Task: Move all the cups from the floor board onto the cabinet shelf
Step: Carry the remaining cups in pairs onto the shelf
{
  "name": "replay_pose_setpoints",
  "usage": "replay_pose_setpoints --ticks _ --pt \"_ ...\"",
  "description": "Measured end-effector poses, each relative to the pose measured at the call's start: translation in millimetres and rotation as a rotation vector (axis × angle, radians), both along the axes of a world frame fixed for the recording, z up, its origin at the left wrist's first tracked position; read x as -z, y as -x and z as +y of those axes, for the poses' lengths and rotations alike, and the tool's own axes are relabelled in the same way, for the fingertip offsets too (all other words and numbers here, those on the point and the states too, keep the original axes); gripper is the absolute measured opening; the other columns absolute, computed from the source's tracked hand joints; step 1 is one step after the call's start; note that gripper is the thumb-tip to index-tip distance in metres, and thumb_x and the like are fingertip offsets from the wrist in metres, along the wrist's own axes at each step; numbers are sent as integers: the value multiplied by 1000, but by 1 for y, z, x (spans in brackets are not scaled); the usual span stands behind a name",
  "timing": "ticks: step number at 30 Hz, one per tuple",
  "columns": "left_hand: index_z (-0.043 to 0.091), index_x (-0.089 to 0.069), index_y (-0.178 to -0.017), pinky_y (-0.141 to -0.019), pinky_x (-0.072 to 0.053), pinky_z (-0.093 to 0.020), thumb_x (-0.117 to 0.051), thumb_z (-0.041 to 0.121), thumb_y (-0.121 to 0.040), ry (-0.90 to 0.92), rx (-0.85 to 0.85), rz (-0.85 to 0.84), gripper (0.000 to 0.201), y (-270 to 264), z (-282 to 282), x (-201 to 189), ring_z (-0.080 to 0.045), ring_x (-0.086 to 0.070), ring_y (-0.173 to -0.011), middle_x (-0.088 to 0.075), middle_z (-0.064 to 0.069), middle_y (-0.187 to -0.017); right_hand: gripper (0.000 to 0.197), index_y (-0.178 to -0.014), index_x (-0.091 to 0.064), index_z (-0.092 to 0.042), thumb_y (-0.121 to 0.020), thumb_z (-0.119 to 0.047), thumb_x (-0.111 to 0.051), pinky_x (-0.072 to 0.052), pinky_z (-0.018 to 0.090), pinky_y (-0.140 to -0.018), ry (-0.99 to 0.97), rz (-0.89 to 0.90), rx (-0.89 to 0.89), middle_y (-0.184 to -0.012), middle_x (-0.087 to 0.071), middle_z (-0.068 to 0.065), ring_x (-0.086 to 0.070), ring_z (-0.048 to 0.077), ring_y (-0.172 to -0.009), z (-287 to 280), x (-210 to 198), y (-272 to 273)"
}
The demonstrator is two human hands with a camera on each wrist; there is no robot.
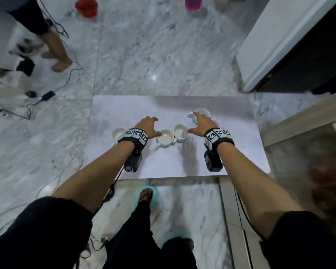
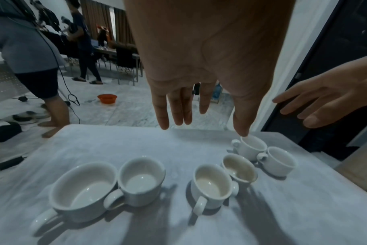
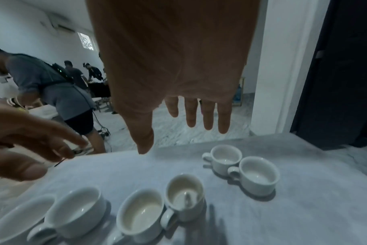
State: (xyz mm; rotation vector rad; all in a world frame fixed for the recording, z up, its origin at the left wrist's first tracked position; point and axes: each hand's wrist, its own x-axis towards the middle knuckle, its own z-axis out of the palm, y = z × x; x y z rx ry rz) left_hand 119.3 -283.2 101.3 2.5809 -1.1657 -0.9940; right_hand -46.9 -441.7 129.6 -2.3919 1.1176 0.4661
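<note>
Several white handled cups stand upright on the white floor board. In the head view I see one cup at the left, two touching cups in the middle and one at the far right. My left hand hovers with spread fingers between the left cup and the middle pair and holds nothing. My right hand hovers over the far-right cups, also empty. The left wrist view shows straight fingers above the cup row. In the right wrist view, my straight fingers hang above two far cups.
A dark opening with a white frame stands at the upper right, and a wood-edged glass panel lies right of the board. Another person's bare leg and cables are at the left. A red bowl sits far back.
</note>
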Motion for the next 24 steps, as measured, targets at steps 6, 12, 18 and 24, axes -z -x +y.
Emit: replay_pose_setpoints --ticks 6,12,18,24 --pt "15 -28 -147 -104 -40 -49 -73 41 -78 -19 85 35 86 -14 -14 66 -36 -36 -133 -33 -17 -146 93 -153 -18 -24 -78 -33 -74 -38 50 -106 38 101 -86 -154 -28 12 -36 38 -136 10 81 -31" --pt "19 -18 -150 -105 -35 -47 -74 42 -74 -56 198 23 97 9 -42 132 -35 -29 -137 -19 -12 -155 95 -153 -13 -32 -80 -15 -71 -37 53 -105 63 172 -102 -161 -14 9 -27 38 -140 -2 143 -39" --pt "21 -16 -151 -99 -41 -48 -78 39 -71 -44 246 -8 103 14 -52 180 -34 -32 -135 -20 -5 -156 95 -152 -10 -40 -81 -13 -68 -38 56 -104 65 169 -99 -163 -3 9 -24 42 -141 -8 185 -43" --pt "16 -34 -138 -78 -49 -44 -84 28 -64 -6 213 -7 90 10 -57 182 -35 -42 -120 -37 -10 -136 86 -141 -36 -35 -69 -14 -79 -48 51 -94 54 83 27 -145 -28 16 -40 41 -121 4 200 -46"
